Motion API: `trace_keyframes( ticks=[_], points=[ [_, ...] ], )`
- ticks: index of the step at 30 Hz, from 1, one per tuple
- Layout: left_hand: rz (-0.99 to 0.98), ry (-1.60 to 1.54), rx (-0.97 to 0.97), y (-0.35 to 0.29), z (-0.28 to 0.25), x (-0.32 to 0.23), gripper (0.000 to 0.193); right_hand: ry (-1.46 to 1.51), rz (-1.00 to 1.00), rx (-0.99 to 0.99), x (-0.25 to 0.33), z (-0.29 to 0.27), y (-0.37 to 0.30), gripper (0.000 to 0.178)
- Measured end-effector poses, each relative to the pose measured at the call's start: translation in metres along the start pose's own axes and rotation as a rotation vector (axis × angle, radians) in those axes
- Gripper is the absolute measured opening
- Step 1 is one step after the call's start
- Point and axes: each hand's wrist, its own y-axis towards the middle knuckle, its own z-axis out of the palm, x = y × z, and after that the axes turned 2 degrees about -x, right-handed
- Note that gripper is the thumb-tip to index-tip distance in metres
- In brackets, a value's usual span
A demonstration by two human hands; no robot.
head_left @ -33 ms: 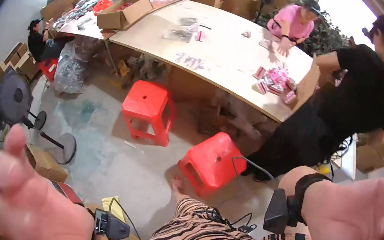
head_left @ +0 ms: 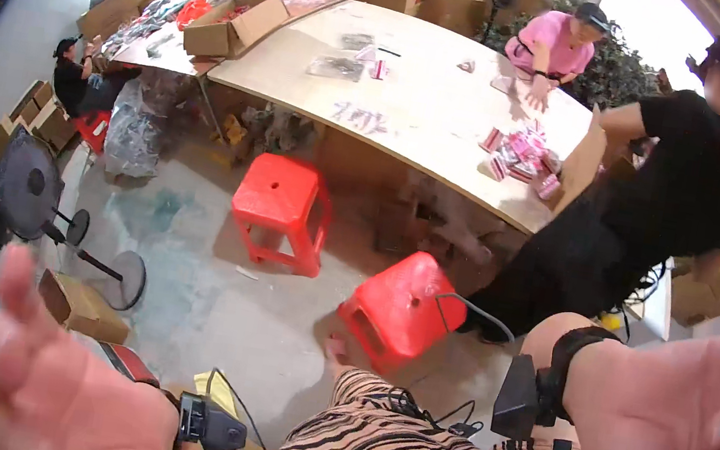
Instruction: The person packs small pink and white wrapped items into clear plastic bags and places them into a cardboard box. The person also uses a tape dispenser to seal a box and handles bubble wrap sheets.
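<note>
My left hand (head_left: 63, 376) is raised close to the camera at the lower left, blurred, its fingers apart and nothing in them. A black strap with a small dark device (head_left: 211, 425) circles that wrist. At the lower right my right hand (head_left: 666, 434) is also held up, palm showing and seemingly empty; its fingers partly run into the dark rim. Another black box-shaped device (head_left: 521, 397) is strapped to the right wrist. Between my forearms lies striped cloth (head_left: 382, 445) over my legs. Neither hand touches the red stool (head_left: 408, 308) ahead of me.
A second red stool (head_left: 279, 203) stands near a long pale table (head_left: 441, 68). Pink-and-white packages (head_left: 527, 153) lie at its right end. A person in pink (head_left: 553, 48) leans over the table; another in black (head_left: 658, 187) stands at the right. A floor fan (head_left: 28, 182) stands left.
The room has shifted slightly right and down in the picture. My left fingers sit a little lower and further left; my right hand has hardly moved.
</note>
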Motion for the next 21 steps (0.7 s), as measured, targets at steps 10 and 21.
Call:
trace_keyframes(
  ticks=[10,21],
  points=[
    [0.017,-0.046,-0.014,0.029,-0.001,0.129,0.052,0.044,-0.001,-0.004,-0.127,0.072,-0.025,0.029],
    [0.067,-0.287,0.008,0.047,0.007,0.285,0.05,-0.16,0.016,0.047,-0.204,0.122,-0.042,0.029]
  ],
)
